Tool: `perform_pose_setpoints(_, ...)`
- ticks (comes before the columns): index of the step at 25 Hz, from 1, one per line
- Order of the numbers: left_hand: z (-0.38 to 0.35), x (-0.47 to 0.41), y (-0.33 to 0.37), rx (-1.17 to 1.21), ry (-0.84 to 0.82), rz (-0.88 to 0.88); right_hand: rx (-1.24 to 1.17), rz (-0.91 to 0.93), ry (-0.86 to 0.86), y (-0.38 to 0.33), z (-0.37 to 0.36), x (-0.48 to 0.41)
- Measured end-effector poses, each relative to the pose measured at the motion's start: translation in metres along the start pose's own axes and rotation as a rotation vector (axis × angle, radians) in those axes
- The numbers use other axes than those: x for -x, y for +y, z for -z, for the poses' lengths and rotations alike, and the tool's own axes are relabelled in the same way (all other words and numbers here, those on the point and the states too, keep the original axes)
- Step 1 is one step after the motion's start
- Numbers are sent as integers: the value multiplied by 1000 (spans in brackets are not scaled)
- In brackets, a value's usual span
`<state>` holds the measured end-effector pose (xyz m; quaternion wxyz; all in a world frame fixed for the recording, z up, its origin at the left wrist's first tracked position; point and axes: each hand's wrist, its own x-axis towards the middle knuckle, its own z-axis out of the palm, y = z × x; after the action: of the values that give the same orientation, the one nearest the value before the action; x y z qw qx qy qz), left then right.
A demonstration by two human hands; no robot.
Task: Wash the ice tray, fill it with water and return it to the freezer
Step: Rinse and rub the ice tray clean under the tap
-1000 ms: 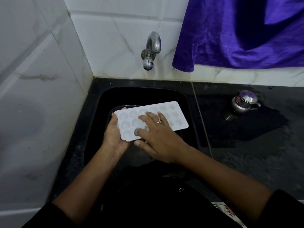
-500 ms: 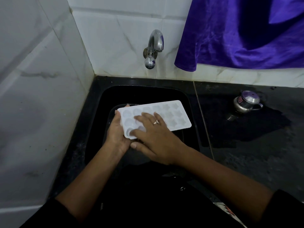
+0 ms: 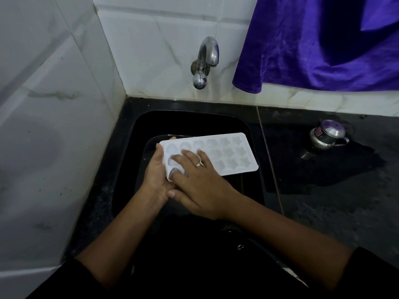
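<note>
Over the black sink point(image 3: 129, 152), we are gripping the ice tray point(image 3: 233, 156) in our left hand point(image 3: 156, 171), right hand point(image 3: 200, 180) fingers point(image 3: 183, 155) rubbing it flat (washing stage; filling and freezing remaining).

Black counter point(image 3: 336, 214), wet patch; small steel pot point(image 3: 327, 134) standing beside sunken sink point(image 3: 127, 152)

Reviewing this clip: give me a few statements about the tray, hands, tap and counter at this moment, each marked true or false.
1. The left hand grips the white ice tray at its end. True.
2. Water is pouring from the tap. False: no stream is visible.
3. The right hand lies on top of the tray, fingers in its cups. True.
4. The tray rests on the counter. False: it is held over the black sink.
5. A small steel pot stands on the counter right of the sink. True.
</note>
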<state>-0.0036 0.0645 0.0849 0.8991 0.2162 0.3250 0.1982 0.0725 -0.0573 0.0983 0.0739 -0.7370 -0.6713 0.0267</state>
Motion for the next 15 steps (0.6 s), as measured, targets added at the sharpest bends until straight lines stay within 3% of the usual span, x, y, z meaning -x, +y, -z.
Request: perform_pose_setpoints(15,5,1,2,21,51,9,29,8,10,2,0,2)
